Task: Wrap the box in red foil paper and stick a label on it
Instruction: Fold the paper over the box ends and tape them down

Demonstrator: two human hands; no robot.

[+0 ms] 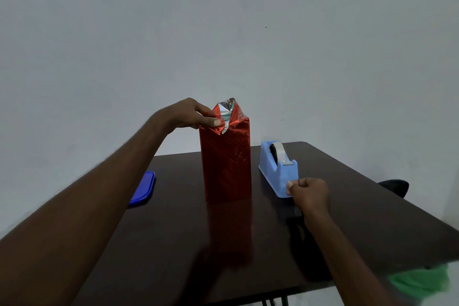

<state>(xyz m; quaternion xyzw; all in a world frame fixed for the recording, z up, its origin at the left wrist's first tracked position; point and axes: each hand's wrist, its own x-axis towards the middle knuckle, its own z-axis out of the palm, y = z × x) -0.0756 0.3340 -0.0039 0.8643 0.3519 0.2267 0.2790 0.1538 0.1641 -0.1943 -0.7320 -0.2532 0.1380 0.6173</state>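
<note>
A tall box wrapped in red foil paper (226,164) stands upright on the dark table (347,218). Its top folds are loose, with the silver inner side showing at the peak. My left hand (192,114) presses the folded foil down at the box's top left corner. To the right of the box sits a light blue tape dispenser (277,169) with a clear tape roll. My right hand (308,192) is at the dispenser's front end, thumb and forefinger pinched together, apparently on a strip of clear tape that is hard to make out.
A dark blue lid (142,190) lies flat near the table's left edge. A black chair back (395,187) shows beyond the right edge. Something green and blurred (422,281) sits at the lower right. A plain wall is behind.
</note>
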